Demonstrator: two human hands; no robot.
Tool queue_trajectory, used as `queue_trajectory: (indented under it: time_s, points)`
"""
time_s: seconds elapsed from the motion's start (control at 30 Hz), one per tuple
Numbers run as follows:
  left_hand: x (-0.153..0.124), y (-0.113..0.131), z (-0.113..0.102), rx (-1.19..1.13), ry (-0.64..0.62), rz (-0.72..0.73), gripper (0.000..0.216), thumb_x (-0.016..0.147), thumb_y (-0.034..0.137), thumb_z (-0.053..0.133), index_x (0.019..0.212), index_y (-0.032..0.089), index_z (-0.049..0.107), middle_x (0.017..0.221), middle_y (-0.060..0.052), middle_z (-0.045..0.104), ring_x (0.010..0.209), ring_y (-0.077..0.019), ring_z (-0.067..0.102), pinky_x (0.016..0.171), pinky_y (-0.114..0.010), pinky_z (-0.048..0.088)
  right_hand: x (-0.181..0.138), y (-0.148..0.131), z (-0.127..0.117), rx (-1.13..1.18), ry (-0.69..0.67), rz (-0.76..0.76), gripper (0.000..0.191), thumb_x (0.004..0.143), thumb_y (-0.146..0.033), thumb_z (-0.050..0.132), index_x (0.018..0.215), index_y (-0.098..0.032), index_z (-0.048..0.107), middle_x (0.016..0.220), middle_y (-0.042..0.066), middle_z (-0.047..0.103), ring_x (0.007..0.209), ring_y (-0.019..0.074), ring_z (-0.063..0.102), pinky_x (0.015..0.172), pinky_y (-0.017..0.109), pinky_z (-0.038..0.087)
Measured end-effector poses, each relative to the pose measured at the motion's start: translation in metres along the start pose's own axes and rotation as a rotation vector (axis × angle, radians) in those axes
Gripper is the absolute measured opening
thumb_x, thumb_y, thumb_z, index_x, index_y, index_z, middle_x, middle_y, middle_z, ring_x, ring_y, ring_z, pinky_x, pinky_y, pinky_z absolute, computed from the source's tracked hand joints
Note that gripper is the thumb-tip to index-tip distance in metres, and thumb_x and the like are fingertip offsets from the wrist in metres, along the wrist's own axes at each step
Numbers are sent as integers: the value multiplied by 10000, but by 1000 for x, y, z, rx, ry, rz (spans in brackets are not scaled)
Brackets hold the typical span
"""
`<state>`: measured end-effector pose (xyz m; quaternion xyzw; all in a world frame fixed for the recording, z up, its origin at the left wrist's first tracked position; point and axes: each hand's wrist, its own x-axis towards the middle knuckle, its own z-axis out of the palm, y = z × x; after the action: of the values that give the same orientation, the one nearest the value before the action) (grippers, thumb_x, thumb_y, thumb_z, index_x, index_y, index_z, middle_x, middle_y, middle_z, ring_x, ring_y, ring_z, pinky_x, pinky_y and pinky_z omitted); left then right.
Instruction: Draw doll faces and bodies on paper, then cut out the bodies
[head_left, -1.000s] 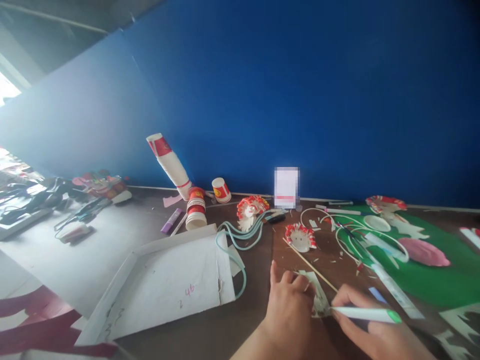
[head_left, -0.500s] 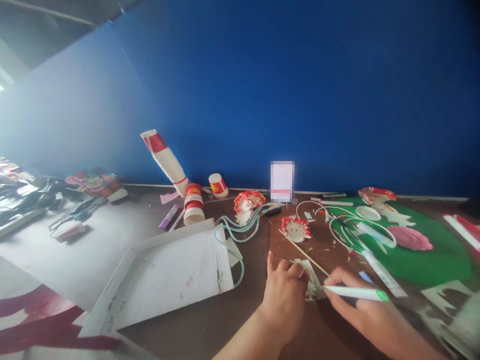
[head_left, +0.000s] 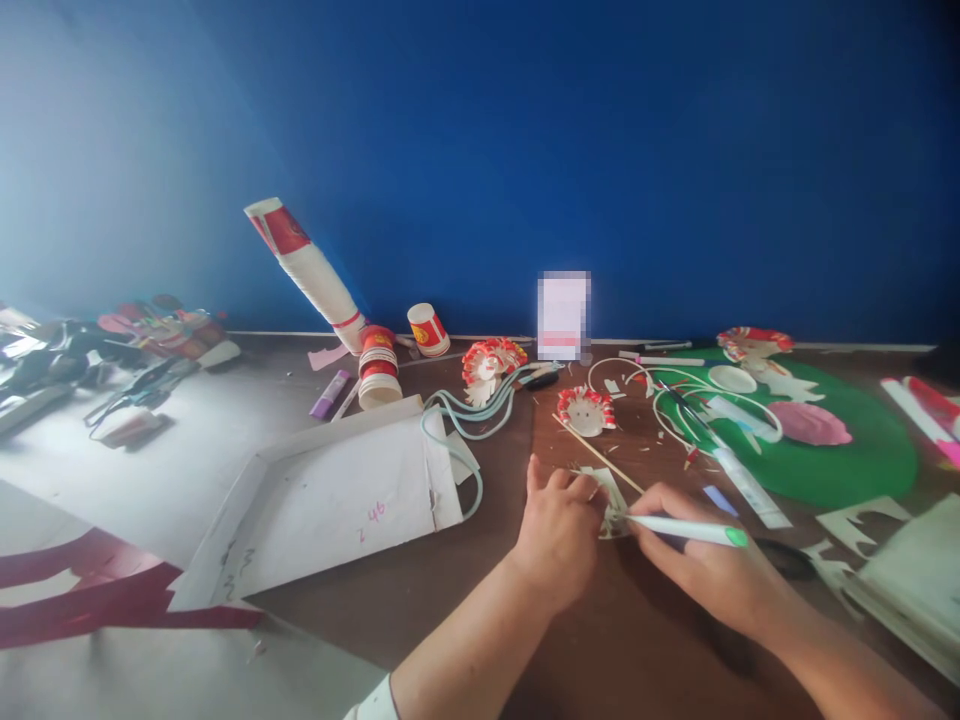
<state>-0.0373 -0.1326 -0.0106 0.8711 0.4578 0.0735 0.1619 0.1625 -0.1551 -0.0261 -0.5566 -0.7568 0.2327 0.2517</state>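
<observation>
My right hand (head_left: 709,560) is closed round a white marker (head_left: 690,527) with a green end, its tip at a small piece of off-white paper (head_left: 616,522). Dark marks show on this paper. My left hand (head_left: 559,525) presses the paper's left side against the brown table, fingers bent and the little finger sticking out; its thumb is hidden. A thin wooden stick (head_left: 596,450) lies just beyond the paper. Behind it sits a cut paper cup piece (head_left: 586,411) with red-and-white curled edges.
A white box lid (head_left: 322,510) lies left, with pale blue tubing (head_left: 476,432) beside it. Stacked paper cups (head_left: 322,285) lean by the blue wall. Right are a green sheet (head_left: 862,460), a pink piece (head_left: 810,423), a white tube (head_left: 752,487) and paper scraps (head_left: 862,525).
The view has tilted down, so things appear higher in the picture. Both hands stay at the paper, and the marker is still in my right hand.
</observation>
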Motion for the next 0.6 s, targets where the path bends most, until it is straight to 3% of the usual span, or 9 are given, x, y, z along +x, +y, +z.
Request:
queue_trajectory:
  time_s: [0.6]
  points:
    - [-1, 1, 0, 33, 15, 14, 306, 972, 199, 407, 1131, 225, 667, 1137, -49, 658, 1088, -245, 545, 1164, -683, 203, 3, -4, 8, -17, -38, -13, 135, 909, -351, 571, 819, -259, 612, 704, -15, 703, 620, 157, 650, 587, 250, 472]
